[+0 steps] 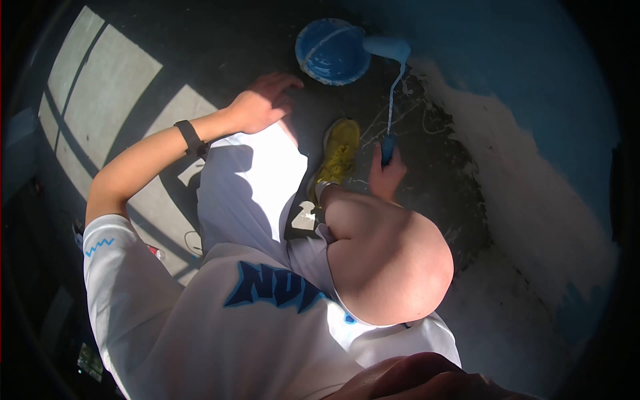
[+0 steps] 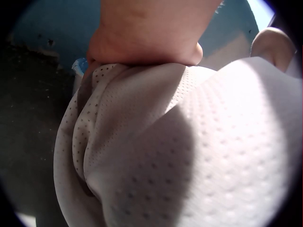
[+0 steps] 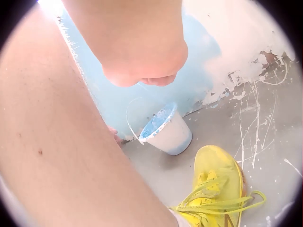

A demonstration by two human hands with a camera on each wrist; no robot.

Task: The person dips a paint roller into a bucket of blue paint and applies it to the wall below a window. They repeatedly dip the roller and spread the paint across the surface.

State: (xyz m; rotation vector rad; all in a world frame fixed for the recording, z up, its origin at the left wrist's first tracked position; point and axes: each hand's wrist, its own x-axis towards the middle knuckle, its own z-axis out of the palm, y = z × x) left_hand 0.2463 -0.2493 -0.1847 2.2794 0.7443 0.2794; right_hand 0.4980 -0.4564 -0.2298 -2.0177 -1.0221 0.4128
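My right hand [image 1: 387,177] grips the dark handle of a paint roller [image 1: 391,100]. Its blue-coated sleeve lies beside the rim of a paint bucket [image 1: 337,57], close to the wall. In the right wrist view this hand [image 3: 142,56] is seen from behind and hides the roller. The white bucket [image 3: 171,137] has blue paint inside and a thin wire handle. My left hand [image 1: 263,103] rests on the knee of the white shorts [image 1: 250,173], its fingers loosely bent and holding nothing. The left wrist view shows the hand [image 2: 147,35] against the perforated cloth.
Light blue paint covers part of the wall [image 3: 199,52]; a pale, bare strip [image 1: 513,160] runs along its lower part. White drips mark the grey floor [image 3: 265,151]. A yellow shoe [image 1: 340,150] stands between bucket and body, and the bare right knee [image 1: 393,260] rises beside the right arm.
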